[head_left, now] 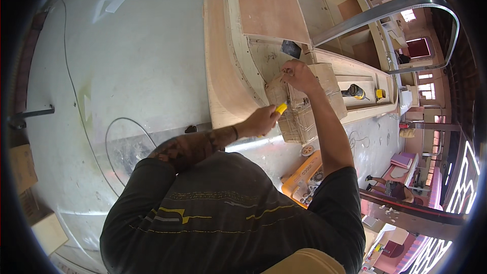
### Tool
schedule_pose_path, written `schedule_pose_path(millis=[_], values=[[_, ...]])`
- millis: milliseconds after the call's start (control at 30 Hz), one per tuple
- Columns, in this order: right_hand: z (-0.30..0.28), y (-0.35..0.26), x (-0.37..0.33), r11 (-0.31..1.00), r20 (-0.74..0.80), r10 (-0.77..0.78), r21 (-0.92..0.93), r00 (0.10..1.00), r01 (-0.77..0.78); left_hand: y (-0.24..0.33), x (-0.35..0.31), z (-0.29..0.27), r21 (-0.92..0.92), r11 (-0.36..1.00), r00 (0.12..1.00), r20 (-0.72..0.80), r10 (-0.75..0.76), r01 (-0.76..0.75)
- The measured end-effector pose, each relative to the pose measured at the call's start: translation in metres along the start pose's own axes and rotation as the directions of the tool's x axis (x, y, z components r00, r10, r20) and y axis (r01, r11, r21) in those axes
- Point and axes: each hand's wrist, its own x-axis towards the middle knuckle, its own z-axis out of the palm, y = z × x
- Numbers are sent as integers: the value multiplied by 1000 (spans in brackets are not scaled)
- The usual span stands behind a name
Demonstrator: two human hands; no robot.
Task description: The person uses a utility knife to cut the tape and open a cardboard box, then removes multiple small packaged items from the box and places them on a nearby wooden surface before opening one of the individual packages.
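Note:
A taped cardboard box point(324, 89) rests on the curved wooden frame point(231, 89) before me. My left hand point(259, 122) is closed round a yellow utility knife point(281, 108), its front end against the near-left side of the box. At the box's far-left top edge is my right hand point(302, 77), with fingers curled and pinched together on the cardboard. Whatever lies between those fingertips is too small to make out. Just beyond the right hand, a dark flat piece point(291, 48) lies within the frame.
A drill point(353, 92) and a yellow tape measure point(380, 94) lie in the frame's right part. A bent metal strip point(375, 15) arches above it. An orange wheeled machine point(304, 177) stands on the floor, close at right. Cable point(76, 89) runs along the left floor. Another person point(395, 189) is farther right.

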Motion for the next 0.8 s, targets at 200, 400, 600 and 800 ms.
schedule_pose_path(millis=[200,400,600,800], values=[[8,-13,-5,978,36,43,-204,998,-34,-5,-10,13,-128,990,999,19,-50,52],[-2,1,-9,979,75,-27,-202,997,41,-4,-20,19,-318,945,997,36,-69,77],[-10,4,-13,998,117,38,50,992,-44,-7,-37,14,-262,963,991,-104,-86,56],[-15,6,-12,997,162,33,56,986,-43,10,-5,15,-207,978,985,-172,-17,-19]])
